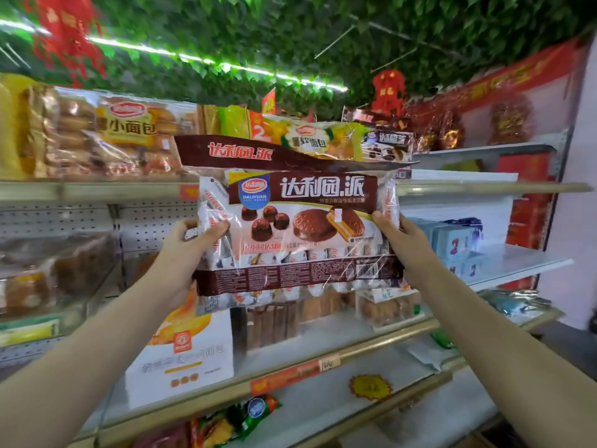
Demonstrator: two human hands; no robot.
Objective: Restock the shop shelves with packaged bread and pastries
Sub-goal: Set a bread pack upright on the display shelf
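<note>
A large brown and white bag of chocolate pies [300, 227] hangs in the air in front of the shelves, held level at chest height. My left hand [190, 247] grips its left edge, thumb on the front. At its right edge my right hand [403, 240] grips the same bag. Behind the bag's top runs the upper shelf [97, 189], which carries a bag of small breads [106, 134], a yellow-green bread bag [316, 140] and a smaller pie bag [387, 145].
A white bread box [184, 357] stands on the middle shelf [355, 347] below the bag, beside brown cake packs [274, 321]. Blue boxes [452, 240] sit on a white shelf at right. Snack bags [239, 418] lie on the lowest shelf. Green foliage covers the ceiling.
</note>
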